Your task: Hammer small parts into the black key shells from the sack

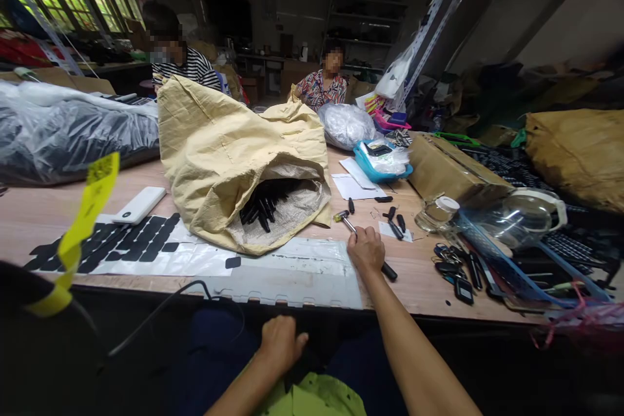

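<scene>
My right hand is closed around the shaft of a small hammer on the tabletop. The hammer's head points away from me, and its black handle end sticks out below my palm. My left hand is over my lap, just below the table edge, with its fingers curled in; whatever they may hold is hidden. In front of me a large beige sack lies on its side, its mouth towards me, with several slim black pieces inside. A translucent plastic sheet lies flat between the sack and me.
Black pads in rows and a white phone-like device lie to the left. On the right are loose black pieces, keys, a clear jar, a blue basket and a carton. Two people sit across the table.
</scene>
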Demonstrator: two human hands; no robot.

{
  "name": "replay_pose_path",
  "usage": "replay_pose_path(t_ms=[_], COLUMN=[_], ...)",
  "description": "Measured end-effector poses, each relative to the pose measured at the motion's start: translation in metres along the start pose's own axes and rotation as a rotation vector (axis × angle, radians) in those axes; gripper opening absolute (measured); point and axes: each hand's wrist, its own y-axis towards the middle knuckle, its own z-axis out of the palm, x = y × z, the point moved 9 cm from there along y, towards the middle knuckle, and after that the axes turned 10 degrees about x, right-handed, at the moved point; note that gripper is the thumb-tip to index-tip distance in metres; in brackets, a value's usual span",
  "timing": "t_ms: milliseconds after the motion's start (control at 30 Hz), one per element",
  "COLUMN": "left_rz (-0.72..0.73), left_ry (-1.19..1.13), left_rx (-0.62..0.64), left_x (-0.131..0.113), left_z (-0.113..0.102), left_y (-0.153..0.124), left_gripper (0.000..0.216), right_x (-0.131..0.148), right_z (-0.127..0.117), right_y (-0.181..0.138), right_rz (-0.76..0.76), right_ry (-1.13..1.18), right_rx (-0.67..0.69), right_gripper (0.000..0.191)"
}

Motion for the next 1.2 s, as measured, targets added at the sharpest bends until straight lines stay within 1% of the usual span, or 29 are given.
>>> replay_pose_path(t_ms=[67,100,133,167,200,233,300,333,367,400,433,467,533,633,767,867,967,1033,1067,1100,1133,1200], left_rz=[0.073,0.115,0.145,0.148,0.118,0.059,-0.081,-0.152,-0.213,-0.267,-0.306,-0.335,-0.367,-0.372,-0.368,-0.350,-0.284,-0.190,-0.110,-0.005,0.116,0.332], left_ry=[-0.041,-0.082,-0.116,-0.142,-0.161,-0.178,-0.199,-0.210,-0.227,-0.248,-0.268,-0.283,-0.291,-0.278,-0.271,-0.242,-0.204,-0.175,-0.160,-0.146,-0.133,-0.111], left_rx=[0.005,-0.002,-0.049,-0.150,-0.272,-0.392,-0.571,-0.646,-0.699,-0.733,-0.740,-0.727,-0.678,-0.646,-0.685,-0.724,-0.843,-0.940,-0.959,-0.948,-0.910,-0.788], left_x=[-0.018,-0.026,-0.033,-0.036,-0.034,-0.029,-0.014,-0.005,0.003,0.011,0.017,0.022,0.030,0.036,0.042,0.042,0.038,0.030,0.023,0.013,0.002,-0.021], left_z=[-0.015,-0.028,-0.048,-0.076,-0.106,-0.135,-0.185,-0.204,-0.219,-0.229,-0.234,-0.236,-0.232,-0.222,-0.218,-0.216,-0.216,-0.216,-0.213,-0.209,-0.202,-0.184], left_y=[-0.022,-0.030,-0.036,-0.040,-0.042,-0.041,-0.033,-0.028,-0.022,-0.016,-0.008,-0.001,0.012,0.019,0.011,-0.001,-0.019,-0.029,-0.030,-0.027,-0.021,-0.005], left_gripper=[0.030,0.030,0.031,0.033,0.034,0.034,0.033,0.033,0.034,0.037,0.040,0.043,0.048,0.047,0.031,0.028,0.030,0.030,0.029,0.028,0.026,0.021], right_x=[0.001,0.001,0.002,0.002,0.003,0.003,0.005,0.006,0.007,0.008,0.008,0.009,0.010,0.010,0.011,0.012,0.012,0.012,0.013,0.013,0.013,0.013], right_z=[0.000,0.000,-0.001,-0.002,-0.002,-0.003,-0.004,-0.004,-0.004,-0.004,-0.004,-0.003,-0.003,-0.003,-0.005,-0.007,-0.008,-0.009,-0.009,-0.009,-0.009,-0.009], right_y=[0.000,0.000,0.000,-0.001,-0.001,-0.001,0.000,0.000,0.000,0.000,0.001,0.001,0.001,0.002,0.001,0.000,0.000,-0.001,-0.001,-0.001,-0.001,-0.001], right_rz=[0.003,0.004,0.006,0.009,0.012,0.014,0.014,0.014,0.013,0.015,0.018,0.020,0.025,0.027,0.032,0.039,0.045,0.047,0.046,0.045,0.045,0.047], right_ry=[0.001,0.000,-0.002,-0.005,-0.007,-0.009,-0.010,-0.010,-0.010,-0.012,-0.014,-0.017,-0.022,-0.024,-0.022,-0.020,-0.019,-0.021,-0.021,-0.021,-0.021,-0.022], right_rx=[0.009,0.012,0.015,0.019,0.022,0.024,0.028,0.029,0.030,0.033,0.036,0.039,0.044,0.054,0.068,0.082,0.101,0.110,0.113,0.115,0.116,0.119], right_gripper=[0.022,0.023,0.023,0.023,0.024,0.024,0.024,0.024,0.023,0.023,0.022,0.022,0.022,0.022,0.024,0.024,0.025,0.025,0.025,0.025,0.025,0.026])
